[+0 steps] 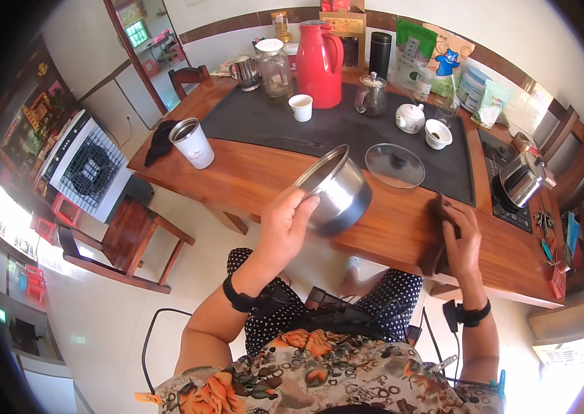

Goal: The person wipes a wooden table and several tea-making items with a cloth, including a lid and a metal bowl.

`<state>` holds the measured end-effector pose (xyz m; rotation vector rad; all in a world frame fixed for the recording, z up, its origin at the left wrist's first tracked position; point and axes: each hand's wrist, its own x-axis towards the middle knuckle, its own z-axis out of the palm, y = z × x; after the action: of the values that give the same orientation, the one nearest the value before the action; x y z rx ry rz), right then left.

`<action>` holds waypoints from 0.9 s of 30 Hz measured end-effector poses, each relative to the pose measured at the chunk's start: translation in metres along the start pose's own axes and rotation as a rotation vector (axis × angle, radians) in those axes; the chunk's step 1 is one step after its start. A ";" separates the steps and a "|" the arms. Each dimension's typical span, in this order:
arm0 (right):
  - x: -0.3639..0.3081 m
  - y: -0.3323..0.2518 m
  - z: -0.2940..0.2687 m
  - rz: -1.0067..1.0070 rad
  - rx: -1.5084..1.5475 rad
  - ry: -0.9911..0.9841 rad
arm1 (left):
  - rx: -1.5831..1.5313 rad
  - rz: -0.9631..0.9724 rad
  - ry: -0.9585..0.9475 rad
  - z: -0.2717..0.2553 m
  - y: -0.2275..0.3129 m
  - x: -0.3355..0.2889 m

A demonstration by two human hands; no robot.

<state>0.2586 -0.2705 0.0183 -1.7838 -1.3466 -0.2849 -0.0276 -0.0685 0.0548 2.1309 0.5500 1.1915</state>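
Observation:
My left hand [285, 224] grips the rim of a shiny steel pot [347, 183] with a dark blue-black base, thumb on the outside. The pot is tilted, held over the table's front edge. In my right hand [463, 238] is a dark brown cloth [435, 238], hanging by the table edge to the right of the pot. Behind the pot, a round glass lid [394, 172] with a dark knob lies partly on the black tabletop inlay. Left of the pot stands a white tumbler [195, 148] with a steel rim.
On the black inlay [250, 124] stand a red thermos jug [319, 69], a white cup [300, 108], a metal teapot [373, 96] and a white teapot [410, 119]. A steel kettle [521, 178] sits at the right. Wooden chair [130, 238] at left; bags and jars line the wall.

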 end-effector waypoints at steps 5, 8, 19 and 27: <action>0.034 -0.075 0.016 -0.293 0.036 -0.006 | 0.202 0.236 -0.161 0.013 0.003 -0.007; 0.047 -0.093 0.024 -0.364 0.081 -0.013 | 0.316 0.388 -0.219 0.016 0.001 -0.017; 0.037 -0.107 0.036 -0.455 0.025 -0.237 | 0.292 0.331 0.131 0.003 -0.010 -0.036; 0.025 -0.102 0.032 -0.502 0.044 -0.273 | -0.715 -0.405 -0.038 0.020 -0.020 -0.024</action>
<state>0.1700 -0.2254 0.0650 -1.4617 -1.9773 -0.2830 -0.0235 -0.0751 0.0185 1.3544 0.4244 0.9275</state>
